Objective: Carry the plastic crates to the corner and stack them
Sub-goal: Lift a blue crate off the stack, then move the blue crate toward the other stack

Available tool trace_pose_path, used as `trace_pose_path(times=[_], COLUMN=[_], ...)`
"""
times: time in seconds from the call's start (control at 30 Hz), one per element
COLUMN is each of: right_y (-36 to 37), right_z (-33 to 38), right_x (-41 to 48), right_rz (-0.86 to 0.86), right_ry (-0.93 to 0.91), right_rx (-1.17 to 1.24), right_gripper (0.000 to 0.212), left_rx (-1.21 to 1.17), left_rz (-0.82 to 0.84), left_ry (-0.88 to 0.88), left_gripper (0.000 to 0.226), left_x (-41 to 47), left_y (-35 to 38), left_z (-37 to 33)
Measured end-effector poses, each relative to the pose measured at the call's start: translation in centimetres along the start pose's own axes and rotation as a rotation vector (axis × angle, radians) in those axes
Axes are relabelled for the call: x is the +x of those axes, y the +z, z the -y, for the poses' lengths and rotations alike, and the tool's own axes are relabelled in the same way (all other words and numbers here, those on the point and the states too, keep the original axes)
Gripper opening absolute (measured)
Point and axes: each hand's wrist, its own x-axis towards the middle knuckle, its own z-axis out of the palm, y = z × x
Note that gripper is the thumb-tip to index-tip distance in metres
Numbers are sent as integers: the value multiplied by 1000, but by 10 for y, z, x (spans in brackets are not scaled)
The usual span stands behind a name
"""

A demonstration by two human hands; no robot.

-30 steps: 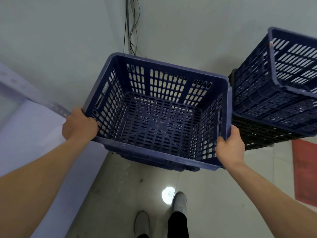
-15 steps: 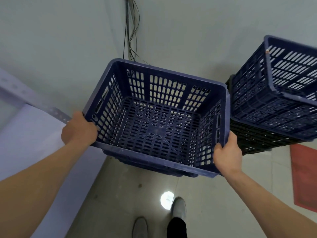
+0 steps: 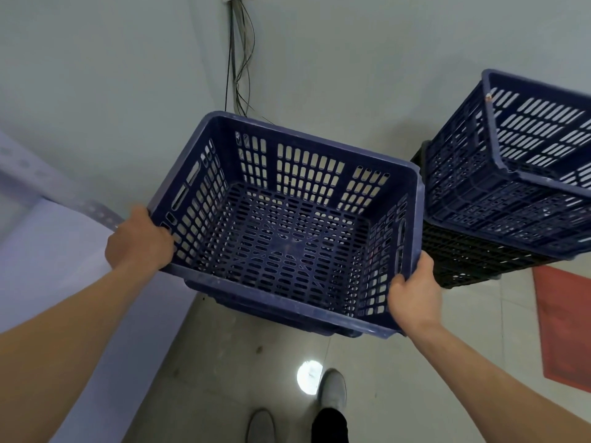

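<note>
The person is holding 1 blue crate (image 3: 287, 244) off the floor (image 3: 224, 362), facing the corner where wires (image 3: 240, 59) are running down the wall. The left hand (image 3: 137, 241) is gripping the left rim toward its near end, with the fingers curled over the edge. The right hand (image 3: 412, 292) is clasping the near right corner in the same way. The crate is hanging open side up and slightly tilted, with its far wall near the corner. A dark blue edge is showing under its near rim. I cannot tell whether that is the crate's own base or another crate beneath it.

Just to the right, a stack (image 3: 511, 199) is standing against the wall, blue on top of a black crate (image 3: 463, 260). Its left side is lying very close to the held crate's right rim.

The step in hand is looking like the set-down. Doing it well is meaning levelling the crate first, since both grips are sitting toward the near side and the far end is likely wanting to dip. Lowering it straight down, right rim apart from the stack, is avoiding a knock that could shift the stack. The fingers should be letting go only once the base is seated. The rail (image 3: 92, 209) at left is lying close to the left hand and is worth watching.
</note>
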Motion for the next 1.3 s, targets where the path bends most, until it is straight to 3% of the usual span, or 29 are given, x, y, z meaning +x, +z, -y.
trace_pose_path(times=[0.93, 1.13, 1.3], right_y=[5, 7, -5], right_z=[-14, -12, -10], right_x=[-6, 0, 1], right_rz=[38, 34, 187], right_ry=[11, 19, -2], right_rx=[57, 17, -56], right_gripper=[47, 52, 55], left_rx=[12, 118, 242], left_rz=[113, 189, 233], left_ry=[13, 40, 89], left_gripper=[20, 33, 68], left_x=[10, 14, -5], left_y=[-4, -9, -14], left_z=[11, 2, -6])
